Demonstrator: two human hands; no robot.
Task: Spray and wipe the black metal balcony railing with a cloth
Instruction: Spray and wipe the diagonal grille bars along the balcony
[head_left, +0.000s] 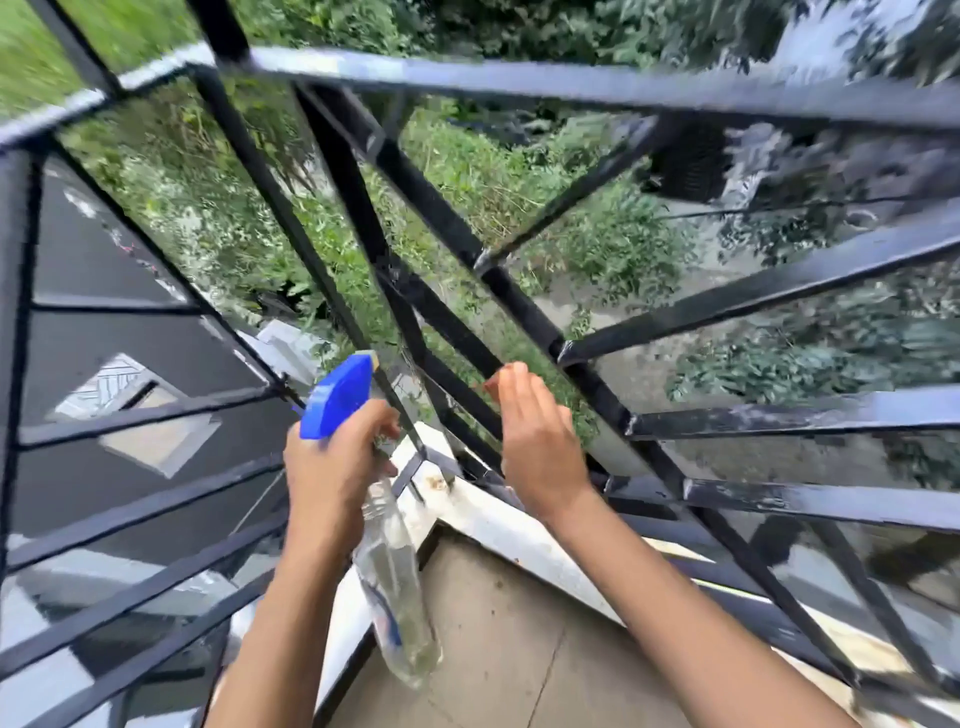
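Observation:
The black metal railing (519, 306) fills the view, meeting at a corner low in the middle. My left hand (332, 467) grips a clear spray bottle (395, 582) by its neck, under the blue trigger head (340, 395), whose nozzle points at the corner bars. My right hand (540, 436) reaches toward a diagonal bar with fingers straight and together, fingertips at the bar; whether they touch it I cannot tell. It holds nothing. No cloth is in view.
A white ledge (498, 514) runs under the railing at the corner, above the tan balcony floor (498, 639). Beyond the bars lie green plants (467, 176) and a path far below. A dark roof (114, 332) lies at the left.

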